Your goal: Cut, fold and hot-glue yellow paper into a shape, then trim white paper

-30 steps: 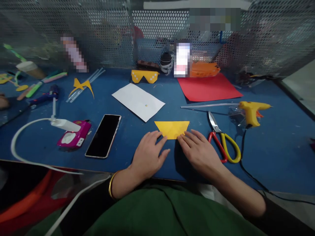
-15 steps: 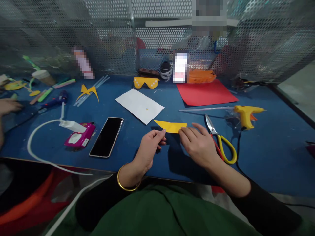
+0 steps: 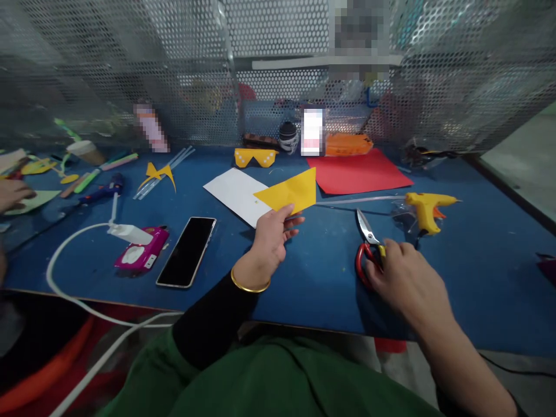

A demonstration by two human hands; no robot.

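Raised over the white sheet (image 3: 232, 191), a pointed piece of yellow paper (image 3: 293, 188) is pinched at its lower edge between the thumb and fingers of my left hand (image 3: 273, 237). My right hand (image 3: 408, 278) is closed around the handles of the scissors (image 3: 362, 252), one red and one yellow, and hides much of the yellow one. The blades point away from me, slightly apart, and the scissors are on or close to the table; which, I cannot tell. Farther back lie yellow paper glasses (image 3: 255, 157) with white squares.
A yellow glue gun (image 3: 428, 209) lies right of the scissors; red paper (image 3: 358, 174) is behind. On the left are a black-screened phone (image 3: 186, 252), a magenta power socket (image 3: 141, 249) with a white cable, yellow cut-outs (image 3: 157, 175) and another person's hand (image 3: 15, 194). A perforated metal screen backs the blue table.
My right hand has let go of the yellow paper and moved right onto the scissors, which have turned slightly. My left hand has lifted and tilted the paper, now seen broader.
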